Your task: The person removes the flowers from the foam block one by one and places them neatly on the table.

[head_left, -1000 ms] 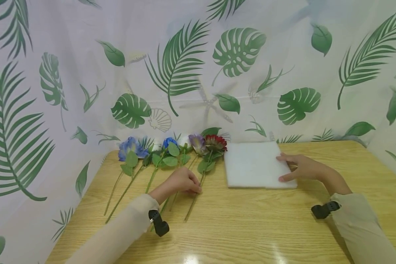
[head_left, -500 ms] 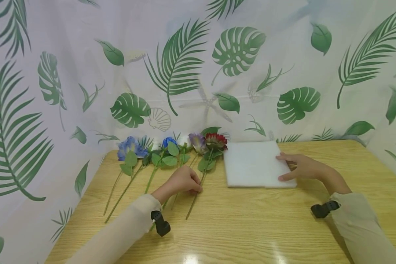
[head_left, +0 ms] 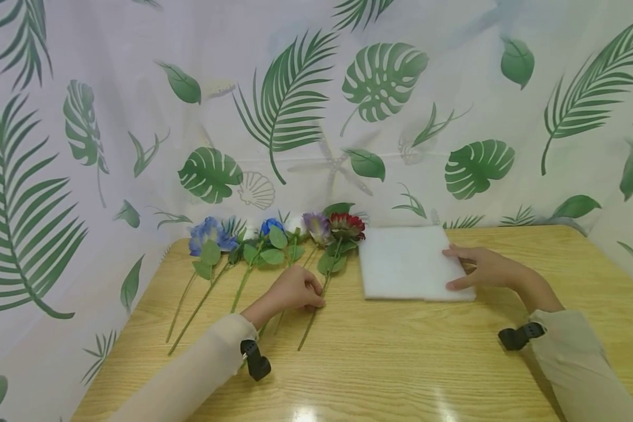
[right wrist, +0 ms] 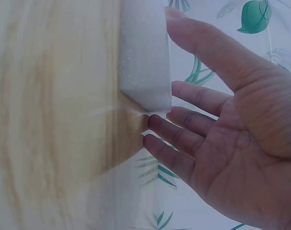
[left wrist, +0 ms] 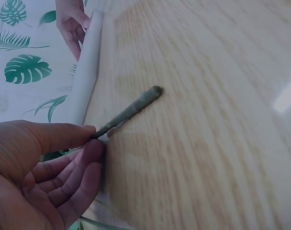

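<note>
My left hand (head_left: 294, 288) pinches the green stem (left wrist: 136, 108) of a red artificial flower (head_left: 347, 226) between thumb and forefinger. In the left wrist view the stem's cut end points away from the fingertips, over the wood. The red bloom lies at the back of the table, next to a white foam board (head_left: 406, 264). At the board's right edge rests my right hand (head_left: 487, 269), fingers fairly straight, the thumb touching the board. In the right wrist view the other fingertips (right wrist: 157, 122) meet the board's edge and the table.
Left of the red flower lie a purple flower (head_left: 316, 227), a blue rose (head_left: 271, 226), a light blue flower (head_left: 208, 235) and whitish blooms, stems toward me. Behind the wooden table (head_left: 401, 357) hangs a leaf-printed curtain (head_left: 306, 117).
The left hand has shifted very slightly right with the red flower's stem. The right hand and the foam board look unmoved.
</note>
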Demonstrator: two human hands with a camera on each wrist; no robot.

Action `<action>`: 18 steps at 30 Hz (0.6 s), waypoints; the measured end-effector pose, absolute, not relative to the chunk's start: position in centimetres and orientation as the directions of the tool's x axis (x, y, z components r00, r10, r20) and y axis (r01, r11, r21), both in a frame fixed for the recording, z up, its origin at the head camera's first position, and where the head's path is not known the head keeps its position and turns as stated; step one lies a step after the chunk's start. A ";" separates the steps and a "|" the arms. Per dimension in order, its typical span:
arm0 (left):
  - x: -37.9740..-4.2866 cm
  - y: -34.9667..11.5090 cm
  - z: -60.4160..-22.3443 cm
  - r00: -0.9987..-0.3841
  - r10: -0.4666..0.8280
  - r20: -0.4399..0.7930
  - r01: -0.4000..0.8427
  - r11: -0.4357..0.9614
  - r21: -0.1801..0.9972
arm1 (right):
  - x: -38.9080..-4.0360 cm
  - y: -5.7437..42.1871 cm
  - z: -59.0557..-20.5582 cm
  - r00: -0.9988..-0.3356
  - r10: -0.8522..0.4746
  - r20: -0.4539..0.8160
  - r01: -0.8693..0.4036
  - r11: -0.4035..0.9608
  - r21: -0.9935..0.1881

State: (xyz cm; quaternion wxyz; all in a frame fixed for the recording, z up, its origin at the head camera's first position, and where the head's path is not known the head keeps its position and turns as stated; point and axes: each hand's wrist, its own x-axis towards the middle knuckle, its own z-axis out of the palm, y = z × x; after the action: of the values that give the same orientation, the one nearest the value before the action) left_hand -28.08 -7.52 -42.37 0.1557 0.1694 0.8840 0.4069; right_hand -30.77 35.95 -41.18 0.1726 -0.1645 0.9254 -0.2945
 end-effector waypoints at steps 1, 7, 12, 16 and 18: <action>-28.1 -7.5 -42.4 -0.892 0.432 -0.136 0.177 0.608 0.774 | -30.8 35.9 -41.2 -0.887 -0.404 -0.223 -0.201 0.774 -0.600; -28.1 -7.7 -42.6 -0.878 0.458 -0.135 0.185 0.588 0.788 | -30.7 35.9 -41.2 -0.893 -0.397 -0.213 -0.208 0.782 -0.587; -28.2 -7.8 -42.9 -0.872 0.469 -0.140 0.177 0.569 0.803 | -30.7 35.8 -41.2 -0.895 -0.396 -0.207 -0.216 0.789 -0.575; -28.2 -7.9 -42.9 -0.868 0.477 -0.136 0.179 0.557 0.811 | -30.6 35.8 -41.2 -0.895 -0.395 -0.206 -0.221 0.795 -0.564; -28.2 -7.9 -42.8 -0.866 0.481 -0.134 0.181 0.552 0.814 | -30.6 35.8 -41.1 -0.895 -0.395 -0.206 -0.222 0.797 -0.562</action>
State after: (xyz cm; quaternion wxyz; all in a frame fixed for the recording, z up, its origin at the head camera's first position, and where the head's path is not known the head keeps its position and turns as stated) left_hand -28.18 -7.87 -42.82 0.1737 0.1917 0.8636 0.4328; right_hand -30.60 35.81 -41.10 0.1583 -0.1651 0.9345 -0.2728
